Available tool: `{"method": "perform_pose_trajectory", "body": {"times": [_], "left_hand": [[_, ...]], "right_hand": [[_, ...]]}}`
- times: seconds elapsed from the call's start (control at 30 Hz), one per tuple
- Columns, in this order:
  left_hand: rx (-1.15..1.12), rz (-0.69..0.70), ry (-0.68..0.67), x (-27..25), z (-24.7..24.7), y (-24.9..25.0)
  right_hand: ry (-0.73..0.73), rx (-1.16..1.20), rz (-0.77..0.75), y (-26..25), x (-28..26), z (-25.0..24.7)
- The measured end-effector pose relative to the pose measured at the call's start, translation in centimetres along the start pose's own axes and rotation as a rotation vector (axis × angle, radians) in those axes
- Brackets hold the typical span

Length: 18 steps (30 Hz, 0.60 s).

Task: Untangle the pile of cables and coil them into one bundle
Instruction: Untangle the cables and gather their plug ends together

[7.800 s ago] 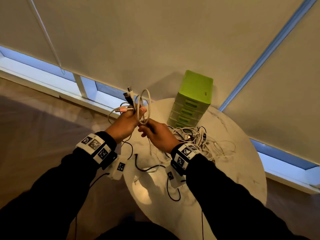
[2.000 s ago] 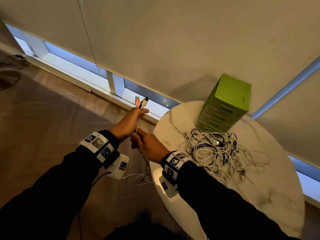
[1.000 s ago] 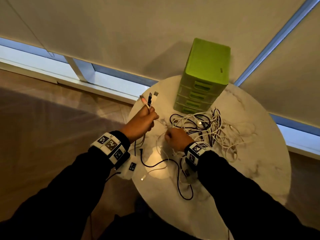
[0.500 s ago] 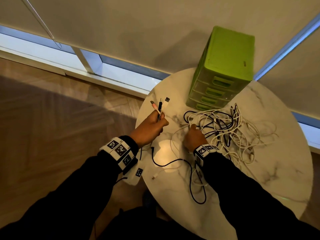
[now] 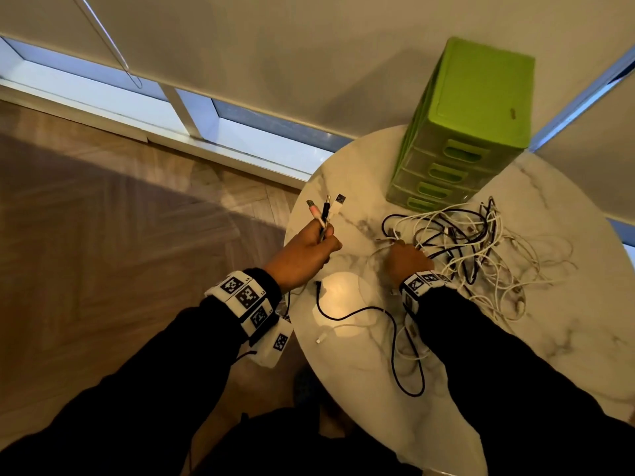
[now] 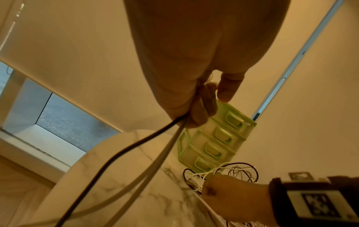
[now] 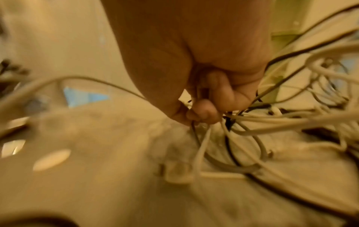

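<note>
The tangled cable pile point(image 5: 474, 255) lies directly beyond and to the right of the right hand point(image 5: 405, 261), which sits at the pile's near-left edge with its fingers curled into the strands; the right wrist view shows white and black cables passing through that closed grip, though which single cable it has picked out cannot be told. The left hand point(image 5: 302, 250) is held up to the left, off the edge of the surface, fist closed round three cables whose plug ends point(image 5: 326, 209) stand upward, pointing away from the person, while their lengths trail down from the fist and back across the marble surface point(image 5: 567, 338) toward the person's body. So the right hand is the nearer one to the pile, and any strand drawn out would likely travel leftward to join the held ends. A green drawer unit point(image 5: 460, 132) stands just behind the pile. Around the round surface are wooden floor point(image 5: 103, 235), a drawn roller blind point(image 5: 275, 46) and a low strip of window point(image 5: 240, 135).
</note>
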State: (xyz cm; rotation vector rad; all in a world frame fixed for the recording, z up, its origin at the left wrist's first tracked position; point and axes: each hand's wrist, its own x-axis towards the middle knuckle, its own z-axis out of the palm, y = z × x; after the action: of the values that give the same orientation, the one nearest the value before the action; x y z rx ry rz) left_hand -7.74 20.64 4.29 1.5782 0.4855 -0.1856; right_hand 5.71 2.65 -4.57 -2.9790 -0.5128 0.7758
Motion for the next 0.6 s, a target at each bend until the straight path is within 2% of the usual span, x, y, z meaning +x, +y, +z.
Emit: {"method": "perform_pose_trajectory", "body": {"times": [0.07, 0.2, 0.33, 0.4, 0.47, 0.6], "left_hand": [[-0.006, 0.012, 0.009, 0.1, 0.2, -0.2], [-0.042, 0.018, 0.042, 0.7, 1.0, -0.1], [-0.062, 0.059, 0.033, 1.3, 2.8, 0.5], [-0.043, 0.091, 0.015, 1.5, 4.1, 1.1], [-0.009, 0.128, -0.012, 1.4, 5.4, 1.7], [-0.016, 0.153, -0.024, 1.3, 6.9, 2.3]], "right_hand": [[0.005, 0.112, -0.033, 0.2, 0.0, -0.8], [-0.012, 0.376, -0.272, 1.2, -1.3, -3.5], [0.092, 0.744, -0.372, 1.6, -4.3, -7.0], [0.079, 0.924, -0.395, 1.2, -6.0, -8.3], [0.036, 0.993, -0.432, 1.0, -7.2, -9.1], [0.038, 0.946, -0.488, 1.7, -8.7, -9.5]]}}
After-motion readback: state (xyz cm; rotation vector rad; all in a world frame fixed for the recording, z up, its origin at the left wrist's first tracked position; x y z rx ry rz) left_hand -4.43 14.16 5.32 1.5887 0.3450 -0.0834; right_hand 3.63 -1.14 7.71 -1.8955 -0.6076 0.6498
